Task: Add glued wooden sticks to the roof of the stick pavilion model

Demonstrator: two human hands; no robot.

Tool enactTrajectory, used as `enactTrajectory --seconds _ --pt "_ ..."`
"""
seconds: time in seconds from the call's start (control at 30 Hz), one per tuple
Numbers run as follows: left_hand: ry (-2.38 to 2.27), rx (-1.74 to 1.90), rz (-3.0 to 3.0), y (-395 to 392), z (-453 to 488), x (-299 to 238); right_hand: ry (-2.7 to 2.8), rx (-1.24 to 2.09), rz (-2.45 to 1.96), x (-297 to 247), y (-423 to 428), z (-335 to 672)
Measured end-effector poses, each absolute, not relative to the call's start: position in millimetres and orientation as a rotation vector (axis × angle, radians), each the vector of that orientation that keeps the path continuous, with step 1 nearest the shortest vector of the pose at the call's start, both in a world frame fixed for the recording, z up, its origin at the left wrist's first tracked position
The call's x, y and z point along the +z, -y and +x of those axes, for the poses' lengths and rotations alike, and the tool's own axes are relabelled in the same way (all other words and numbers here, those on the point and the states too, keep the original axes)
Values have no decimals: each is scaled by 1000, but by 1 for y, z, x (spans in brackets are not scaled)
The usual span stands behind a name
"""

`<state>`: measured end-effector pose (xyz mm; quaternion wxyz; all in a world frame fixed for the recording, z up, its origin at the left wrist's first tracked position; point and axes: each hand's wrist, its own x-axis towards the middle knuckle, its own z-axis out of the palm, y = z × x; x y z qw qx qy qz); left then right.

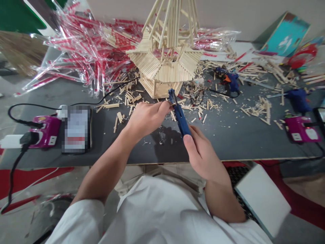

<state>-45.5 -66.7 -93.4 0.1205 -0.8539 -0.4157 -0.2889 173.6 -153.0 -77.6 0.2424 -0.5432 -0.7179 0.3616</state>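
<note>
My right hand (200,150) is wrapped around the handles of a blue hand cutter (180,117), its head pointing away from me over the table. Close beside the cutter's head, my left hand (151,117) is closed in a pinch. Whatever lies between its fingertips is too small to make out. Just beyond both hands stands a lantern-like model made of thin wooden sticks (167,73), with a flared skirt and tall upright rods. Short cut stick pieces (133,98) are scattered around its base.
Clear plastic wrappers with red print (93,51) heap at the back left. A phone (76,130) lies near a purple power adapter (47,130) with cables. Blue glue guns (232,83) rest at the right, near another purple adapter (302,128). A turquoise box (285,34) leans behind.
</note>
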Motion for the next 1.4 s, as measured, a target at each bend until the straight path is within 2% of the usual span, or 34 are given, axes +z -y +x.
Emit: enactTrajectory --seconds 0.73,1.4 --pt "1229 -864 -2472 67 -44 -94 1995 1033 -1446 -76 146 179" --pt "1312 -817 -2452 66 -43 -100 1805 976 -1487 -108 143 172"
